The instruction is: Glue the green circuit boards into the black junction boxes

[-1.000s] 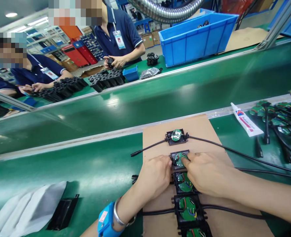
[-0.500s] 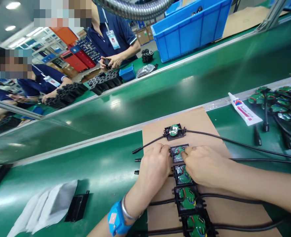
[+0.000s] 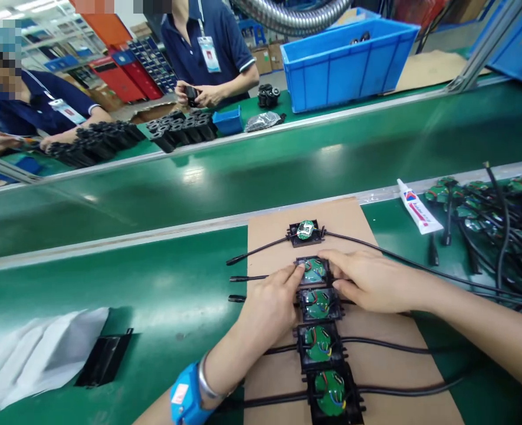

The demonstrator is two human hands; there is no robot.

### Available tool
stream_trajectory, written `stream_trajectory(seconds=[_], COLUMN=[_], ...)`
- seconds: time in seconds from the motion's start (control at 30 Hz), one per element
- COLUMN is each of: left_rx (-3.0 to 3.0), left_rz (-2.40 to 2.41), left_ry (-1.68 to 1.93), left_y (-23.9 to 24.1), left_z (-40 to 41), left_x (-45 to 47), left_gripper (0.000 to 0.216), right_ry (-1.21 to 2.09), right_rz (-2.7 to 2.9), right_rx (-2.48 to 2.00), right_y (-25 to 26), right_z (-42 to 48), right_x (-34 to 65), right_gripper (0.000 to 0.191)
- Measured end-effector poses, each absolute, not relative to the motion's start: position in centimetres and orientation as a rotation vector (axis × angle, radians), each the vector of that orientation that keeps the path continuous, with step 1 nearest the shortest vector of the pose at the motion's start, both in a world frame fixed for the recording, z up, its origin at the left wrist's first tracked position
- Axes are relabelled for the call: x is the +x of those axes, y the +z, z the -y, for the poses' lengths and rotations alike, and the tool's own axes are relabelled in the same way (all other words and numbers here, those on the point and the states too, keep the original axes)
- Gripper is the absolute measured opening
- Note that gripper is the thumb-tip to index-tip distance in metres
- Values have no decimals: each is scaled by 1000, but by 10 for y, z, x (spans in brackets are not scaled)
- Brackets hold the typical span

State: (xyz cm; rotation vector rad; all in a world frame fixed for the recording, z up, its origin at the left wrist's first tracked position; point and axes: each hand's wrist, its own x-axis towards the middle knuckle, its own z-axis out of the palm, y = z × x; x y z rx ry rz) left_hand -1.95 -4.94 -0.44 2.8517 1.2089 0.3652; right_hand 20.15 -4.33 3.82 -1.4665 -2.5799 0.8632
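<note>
Here, see a green workbench (image 3: 163, 307) first, cut off at left, right and bottom. On it, note a tan cardboard sheet (image 3: 384, 366), cropped below and partly covered. On the far side, spot a big blue bin (image 3: 349, 71), holding a few dark pieces (image 3: 360, 39) just visible over its rim; cannot see deeper past the wall. At right, make out a tangled heap of boards and black cables (image 3: 505, 230), running off the edge. At left, see a white folded sheet (image 3: 43, 354), also cropped, lying against a black tray (image 3: 104, 359).

Then find the left hand (image 3: 269, 301) over the left end of a black case (image 3: 307, 258), second from the far end of the row on the cardboard. At the opposite end, find the right hand (image 3: 371, 280), with thumb and forefinger parted. Cannot tell for either about a hold, given curled fingers hidden from view. Nearer, see three more cases (image 3: 349, 383), similarly filled, the lowest cropped.

Beside the heap, note a white tube (image 3: 420, 212), with lettering too blurred to read. Inside the second case, see a round green board (image 3: 316, 271), with details too fine to make out.
</note>
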Motion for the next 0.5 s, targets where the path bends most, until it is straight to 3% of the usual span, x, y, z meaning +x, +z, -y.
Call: stream_trajectory(seconds=[0.1, 0.2, 0.4, 0.5], left_rx=[2786, 2722, 2615, 2610], left_rz=[-1071, -796, -722, -709], left_ry=[543, 500, 471, 493], left_y=[1, 1, -5, -9], left_z=[39, 28, 21, 22], left_x=[-22, -19, -21, -22], left_gripper=[39, 29, 25, 26], right_ry=[785, 591, 73, 13], right_rz=[2523, 2540, 2498, 2414], right_rx=[-1598, -1642, -1316, -1258], right_y=[39, 32, 7, -5], right_z=[51, 59, 58, 51], right_x=[204, 198, 189, 194], right_gripper=[20, 10, 17, 20])
